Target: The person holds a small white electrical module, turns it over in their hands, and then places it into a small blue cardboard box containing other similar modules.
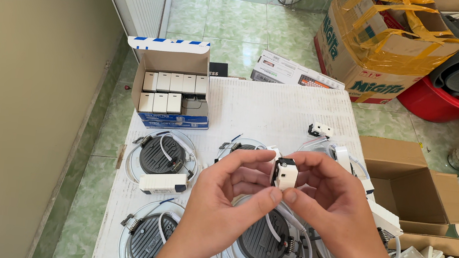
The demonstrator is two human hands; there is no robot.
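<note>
The small white switch module (285, 174) sits pinched between both hands above the middle of the tabletop (260, 112). The left hand (222, 194) grips its lower edge, and the right hand (323, 194) grasps its side. Best kept steady with fingertips clear of its black back, over the round downlights (162, 156).
</note>
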